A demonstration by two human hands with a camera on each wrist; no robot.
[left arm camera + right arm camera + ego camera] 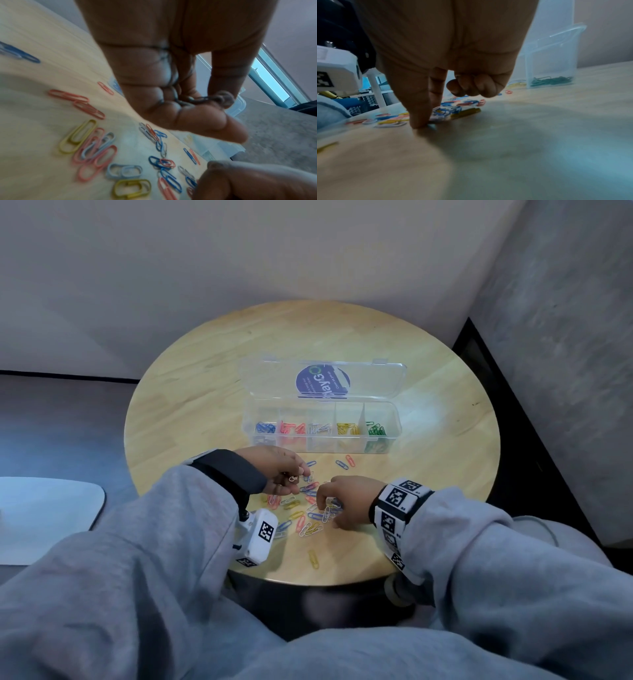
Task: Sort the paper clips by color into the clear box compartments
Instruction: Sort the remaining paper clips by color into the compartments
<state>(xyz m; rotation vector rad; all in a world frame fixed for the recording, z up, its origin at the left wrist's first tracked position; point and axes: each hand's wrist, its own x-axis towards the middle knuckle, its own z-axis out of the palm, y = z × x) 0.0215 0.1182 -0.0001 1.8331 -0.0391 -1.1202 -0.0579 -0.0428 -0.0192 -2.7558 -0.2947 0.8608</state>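
A clear box [322, 424] sits open on a round wooden table [205, 392], with its lid [323, 380] tipped back so that clips can drop straight in. The box has five little rooms in a row. From the person's left they hold blue clips [265, 427], pink clips [292, 428], white clips [318, 428], yellow clips [346, 428] and green clips [376, 429], so the sorting is well under way. On the near side of the box lies a loose heap of mixed paper clips [305, 508], still to be sorted. A few strays lie between the heap and the box, and one yellow clip [313, 558] lies alone, farther from the box than the heap. The left hand [277, 470] floats just over the heap, on the side nearer the box. Its fingers are curled, and it pinches a few pale clips [293, 478] between thumb and fingertips, probably saving them up so that it can make one trip. The right hand [346, 501] is down in the heap, with its other fingers [476, 85] tucked out of the way. Its thumb [418, 108] and a finger press down on the table at a pale clip [326, 514], most likely to pull it free or lift its edge. I cannot tell if that clip is truly held yet. Flat clips are thin and slippery, so they are tricky to pick up.
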